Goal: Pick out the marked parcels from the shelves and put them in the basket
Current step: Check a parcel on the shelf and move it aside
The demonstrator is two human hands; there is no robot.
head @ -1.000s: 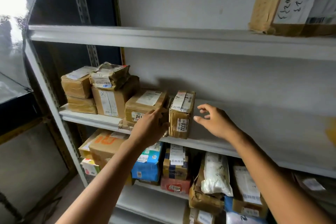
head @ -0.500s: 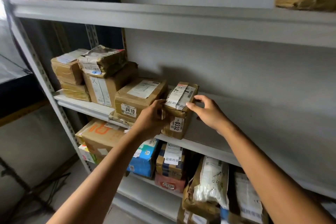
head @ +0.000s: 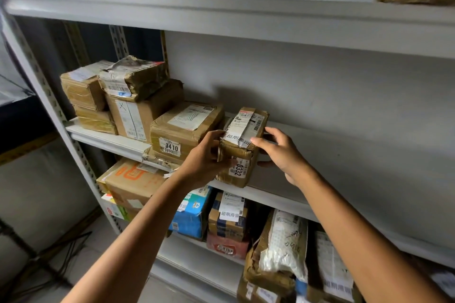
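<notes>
Here left hand (head: 204, 158) and right hand (head: 283, 154) clasp the 0332 parcel (head: 243, 128).

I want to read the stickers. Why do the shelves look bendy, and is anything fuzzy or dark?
Head view: the wide lens bows the top shelf, and its left end looks smeared; the parcel is sharp, so its 0332 sticker reads clearly; a soft shadow falls on the wall behind it; the lower parcels sit in dimmer light.
</notes>
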